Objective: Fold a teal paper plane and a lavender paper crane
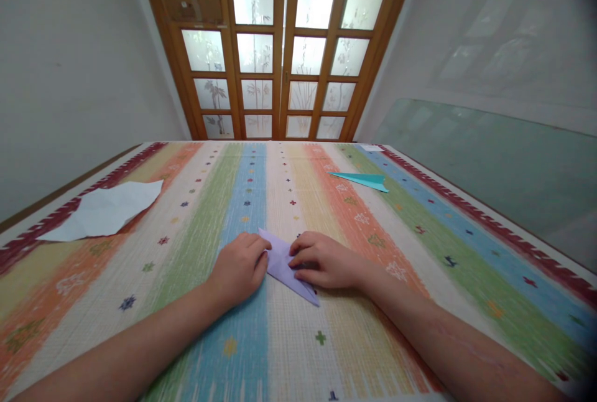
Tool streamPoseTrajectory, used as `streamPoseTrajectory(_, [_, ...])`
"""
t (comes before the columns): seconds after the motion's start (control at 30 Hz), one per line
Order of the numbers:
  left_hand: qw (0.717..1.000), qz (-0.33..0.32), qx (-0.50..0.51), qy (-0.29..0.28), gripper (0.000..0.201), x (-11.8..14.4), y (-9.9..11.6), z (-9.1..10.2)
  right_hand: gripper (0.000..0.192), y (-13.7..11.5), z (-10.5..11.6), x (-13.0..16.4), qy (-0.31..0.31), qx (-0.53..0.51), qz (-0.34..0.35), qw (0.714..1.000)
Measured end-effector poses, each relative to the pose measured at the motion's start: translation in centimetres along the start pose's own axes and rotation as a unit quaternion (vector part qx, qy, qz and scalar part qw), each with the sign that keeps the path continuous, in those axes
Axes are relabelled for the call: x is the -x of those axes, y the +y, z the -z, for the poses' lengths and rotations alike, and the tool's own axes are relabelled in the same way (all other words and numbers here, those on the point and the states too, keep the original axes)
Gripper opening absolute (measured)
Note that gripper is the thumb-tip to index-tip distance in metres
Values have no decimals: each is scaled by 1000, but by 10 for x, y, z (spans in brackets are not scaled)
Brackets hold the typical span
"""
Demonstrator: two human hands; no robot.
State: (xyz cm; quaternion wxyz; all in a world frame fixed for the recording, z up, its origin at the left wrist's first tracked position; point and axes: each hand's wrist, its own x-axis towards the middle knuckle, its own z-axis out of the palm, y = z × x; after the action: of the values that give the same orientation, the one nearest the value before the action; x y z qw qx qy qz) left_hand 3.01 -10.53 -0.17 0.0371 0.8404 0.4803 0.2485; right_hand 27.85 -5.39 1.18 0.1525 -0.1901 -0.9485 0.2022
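A folded lilac paper with a pointed lower end lies on a striped, many-coloured cloth, a little below the middle of the frame, tilted from upper left to lower right. I see two bare hands meeting over it. The left hand grasps the paper's left edge between curled fingers and thumb; the thumb's contact is partly tucked from sight. The right hand rests bent fingertips on the paper's right side; whether they pinch it or only press, I cannot tell. Fingers cover parts of both edges, so the exact folds are hard to make out. Both forearms are cut off, one at the lower left, the other at the lower right.

At the left of the frame lies a creased white paper sheet with an uneven outline. Right of centre, farther up the cloth, sits a slim teal folded-paper dart, well apart from the hands. Near the cloth's far right corner is a small white flat item, too small to identify. Wooden doors with frosted panes fill the upper middle, their tops cut off.
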Motion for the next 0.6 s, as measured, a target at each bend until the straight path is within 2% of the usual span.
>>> streamPoseTrajectory(0.1, [999,49,-8,11,9,-2,-4,-2,27,0,-3,-1,25,20,-20,999])
streamPoseTrajectory(0.3, [999,47,-20,-19,21,-1,0,-5,54,3,-10,-3,52,62,-80,993])
streamPoseTrajectory(0.6, [996,52,-49,-55,32,-2,2,-5,33,3,-14,-1,59,66,-75,993])
